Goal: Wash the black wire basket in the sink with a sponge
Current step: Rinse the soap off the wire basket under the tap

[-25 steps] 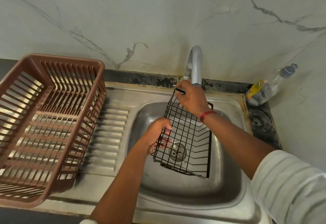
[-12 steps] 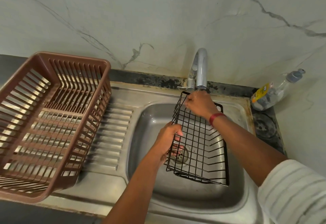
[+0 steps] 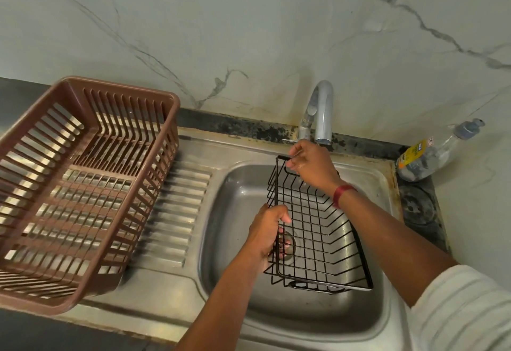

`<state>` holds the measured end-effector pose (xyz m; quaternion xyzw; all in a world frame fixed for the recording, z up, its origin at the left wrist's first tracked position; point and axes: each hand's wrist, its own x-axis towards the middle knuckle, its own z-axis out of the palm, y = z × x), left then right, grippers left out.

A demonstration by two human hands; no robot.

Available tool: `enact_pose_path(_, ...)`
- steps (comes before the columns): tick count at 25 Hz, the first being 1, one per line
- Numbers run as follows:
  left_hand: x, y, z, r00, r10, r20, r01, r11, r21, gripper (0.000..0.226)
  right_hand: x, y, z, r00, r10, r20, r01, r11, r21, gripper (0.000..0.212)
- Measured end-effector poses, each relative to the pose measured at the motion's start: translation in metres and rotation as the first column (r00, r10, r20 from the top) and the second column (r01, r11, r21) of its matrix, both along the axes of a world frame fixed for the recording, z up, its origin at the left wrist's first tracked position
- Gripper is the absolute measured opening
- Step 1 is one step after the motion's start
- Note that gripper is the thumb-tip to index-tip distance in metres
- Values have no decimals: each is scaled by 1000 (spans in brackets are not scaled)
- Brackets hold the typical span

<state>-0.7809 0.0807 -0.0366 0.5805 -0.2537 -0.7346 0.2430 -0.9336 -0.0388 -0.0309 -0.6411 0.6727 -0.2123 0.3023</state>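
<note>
Head view: one steel sink unit, one rack, one basket, one tap, one bottle, two hands.
Wall [image 3: 249, 19]: one pale marble-look surface with grey veins, behind everything.
Sink [image 3: 235, 309]: one stainless bowl with a ribbed drainboard [image 3: 177, 212] on its left; one drain [image 3: 289, 244] shows through the wire.
Brown plastic rack [image 3: 83, 185]: one, slatted, standing on the drainboard, tilted toward the camera.
Black wire basket [image 3: 320, 229]: one, over the sink bowl just below the tap, tilted with its open side facing up and left; whether its near end rests on the sink floor I cannot tell.
Tap [image 3: 320, 113]: one curved chrome spout, its mouth just above the right hand (whether water runs is unclear).
Bottle [image 3: 434, 154]: one clear bottle with a yellow label, leaning at the sink's far right corner, well apart from the basket.
Right hand [image 3: 309, 165]: fingers closed around the basket's far top rim; one red band [image 3: 343, 193] at the wrist.
Left hand [image 3: 266, 232]: curled around the basket's left rim wire, fingertips inside.
</note>
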Motion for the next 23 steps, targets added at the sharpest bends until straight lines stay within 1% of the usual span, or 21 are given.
enact_pose_path(2,-2,-1,3,1000,0,-11,0,1000,0,51,1,-1,-6,996,60,-67,-61,998,-24,13)
enact_pose_path(4,-2,-1,7,1000,-14,-27,14,1000,-10,46,1,-3,-4,985,67,-158,-71,997,-19,13)
enact_pose_path(5,-2,-1,7,999,-22,-33,21,1000,-13,45,3,-4,-2,985,72,-158,-75,997,-9,14)
enact_pose_path(6,-2,-2,8,999,-28,-37,27,1000,-10,46,4,-6,1,988,88,-127,-87,996,11,13)
enact_pose_path(7,-2,-1,8,999,-31,-39,30,1000,-3,46,5,-7,2,991,97,-88,-92,994,54,13)
enact_pose_path(8,-3,0,8,999,-31,-41,31,999,6,46,6,-8,2,991,101,-83,-95,992,81,13)
enact_pose_path(11,-3,3,8,999,-33,-34,33,999,14,44,4,-8,-4,984,60,-168,-38,990,133,16)
enact_pose_path(13,-3,3,4,999,-26,-33,26,1000,-16,50,4,-5,-2,977,121,-176,-97,985,143,18)
enact_pose_path(14,-4,3,5,999,-21,-34,20,1000,-22,53,3,-3,0,978,135,-156,-112,983,148,17)
enact_pose_path(15,-3,4,5,999,-10,-36,10,1000,-21,54,1,-3,0,982,114,-150,-92,985,148,17)
enact_pose_path(16,-3,3,6,999,2,-35,-3,1000,-22,53,-1,-2,0,984,76,-159,-58,992,114,17)
enact_pose_path(17,-1,2,6,999,14,-37,-15,1000,-23,51,-3,-2,0,981,44,-189,-25,994,103,20)
enact_pose_path(18,1,0,7,999,20,-37,-21,999,-28,50,-5,-2,-1,979,42,-197,-21,994,104,21)
enact_pose_path(20,5,-2,7,999,23,-36,-25,998,-57,47,-6,-2,1,991,26,-128,-8,990,139,15)
enact_pose_path(21,6,-2,7,999,23,-30,-25,998,-65,45,-6,-3,0,992,20,-121,-3,991,134,12)
enact_pose_path(23,8,-3,7,1000,27,-13,-27,998,-57,41,-7,-3,-1,978,21,-210,4,993,118,14)
